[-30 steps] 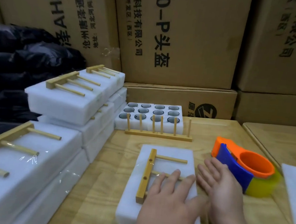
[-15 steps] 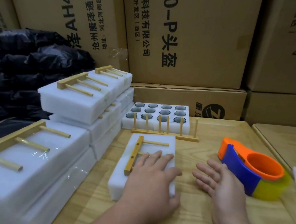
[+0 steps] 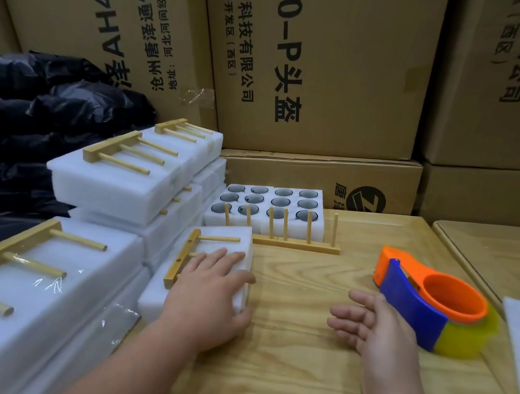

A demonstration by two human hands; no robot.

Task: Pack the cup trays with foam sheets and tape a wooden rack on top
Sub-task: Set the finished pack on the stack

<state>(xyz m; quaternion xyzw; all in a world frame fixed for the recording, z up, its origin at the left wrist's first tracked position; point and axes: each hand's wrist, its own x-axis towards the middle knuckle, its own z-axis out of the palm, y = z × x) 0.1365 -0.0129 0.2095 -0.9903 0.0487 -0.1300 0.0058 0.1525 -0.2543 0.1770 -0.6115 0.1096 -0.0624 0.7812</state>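
pack (image 3: 215, 240) slid left, now against the stacks (image 3: 118, 188); left hand (image 3: 210, 291) flat on it, right hand (image 3: 367, 320) open, tape dispenser (image 3: 427, 304) beside; cup tray (image 3: 270, 207) behind.

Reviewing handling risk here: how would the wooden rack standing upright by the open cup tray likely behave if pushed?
The wooden rack stands on a narrow base strip with tall dowels, so it probably tips easily. It looks like stiff, thin, light wood, likely sliding readily on the smooth table. The cup tray close behind might stop a backward fall.
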